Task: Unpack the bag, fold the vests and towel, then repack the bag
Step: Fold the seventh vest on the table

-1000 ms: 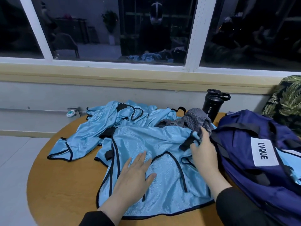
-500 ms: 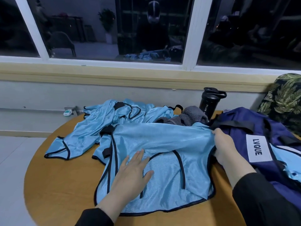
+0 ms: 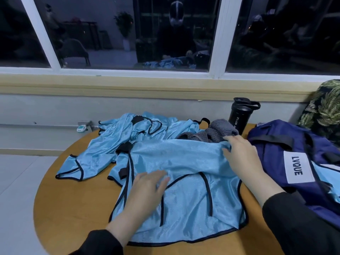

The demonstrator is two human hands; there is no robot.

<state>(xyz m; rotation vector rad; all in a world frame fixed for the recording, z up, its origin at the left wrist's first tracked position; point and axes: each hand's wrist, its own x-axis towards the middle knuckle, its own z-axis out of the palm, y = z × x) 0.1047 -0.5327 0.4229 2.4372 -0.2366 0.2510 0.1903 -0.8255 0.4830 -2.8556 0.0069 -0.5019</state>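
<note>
A light blue vest with black trim (image 3: 185, 205) lies spread on the round wooden table (image 3: 60, 210) in front of me. My left hand (image 3: 145, 192) rests flat on its middle, fingers straight. My right hand (image 3: 242, 159) grips the vest's upper right edge, beside the bag. Further blue vests (image 3: 117, 142) lie crumpled behind it at the left. A grey towel (image 3: 211, 133) is bunched at the back, just beyond my right hand. The navy bag (image 3: 276, 153) with a white LVQUE label sits at the right, more blue fabric showing inside it.
A black shaker bottle (image 3: 241, 115) stands behind the towel near the wall. A leaf-print cushion (image 3: 325, 105) is at the far right. The window sill and wall run close behind the table. A small white device (image 3: 81, 128) sits on the ledge at the left.
My right hand pulled the vest's right side outward toward the bag, then slid up to its top edge. The vest lies flatter and wider. My left hand stayed pressed on the middle.
</note>
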